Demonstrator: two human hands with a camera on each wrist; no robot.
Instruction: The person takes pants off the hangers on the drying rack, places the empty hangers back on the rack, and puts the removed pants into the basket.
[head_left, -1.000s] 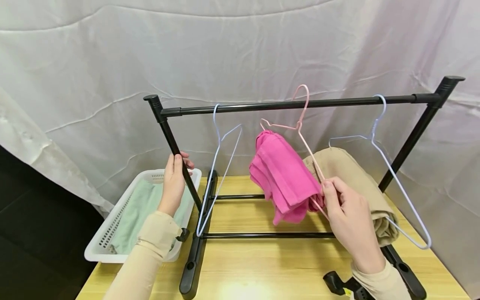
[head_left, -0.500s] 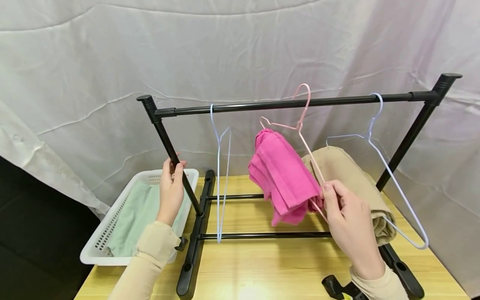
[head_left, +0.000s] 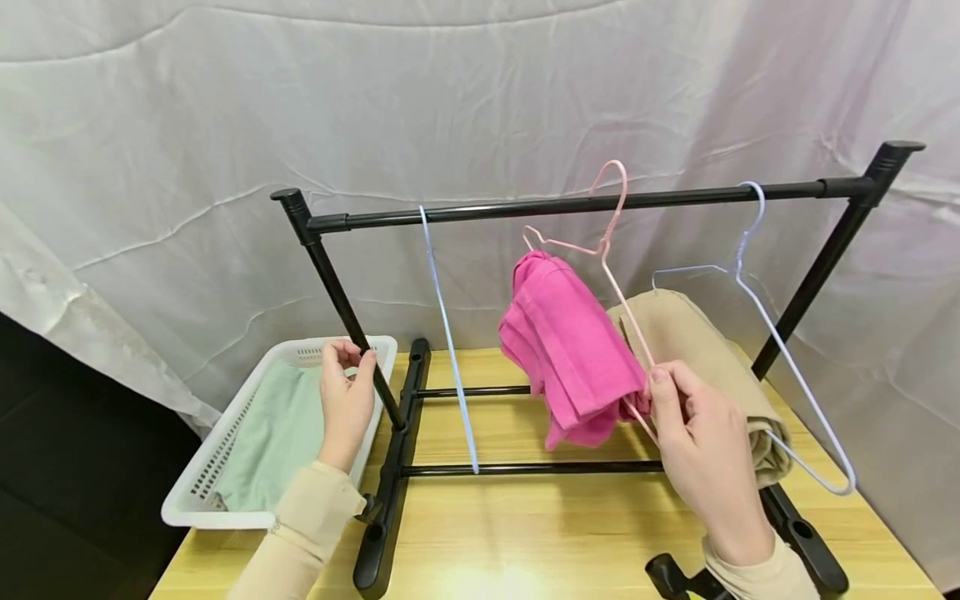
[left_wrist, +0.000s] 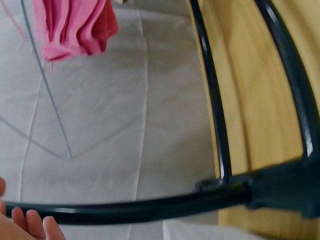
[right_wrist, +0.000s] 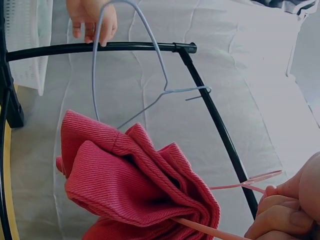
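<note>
My right hand pinches the lower right end of a pink hanger, which hooks over the rack's top bar. Folded over the hanger's lower bar is a bright pink ribbed cloth garment, bunched in pleats in the right wrist view. My left hand is at the rack's left post, with its fingers loosely bent beside it. The left wrist view has those fingertips along the post. Between the left post and the pink garment hangs a bare blue hanger, seen edge-on.
A white basket with a pale green cloth stands left of the rack. Further right, a beige garment hangs on another blue hanger. The black top bar spans the wooden table; a pale curtain hangs behind.
My left hand has slid down the post and its hold has loosened. The bare blue hanger has swung round from angled to edge-on. The right hand keeps its pinch, nearly still.
</note>
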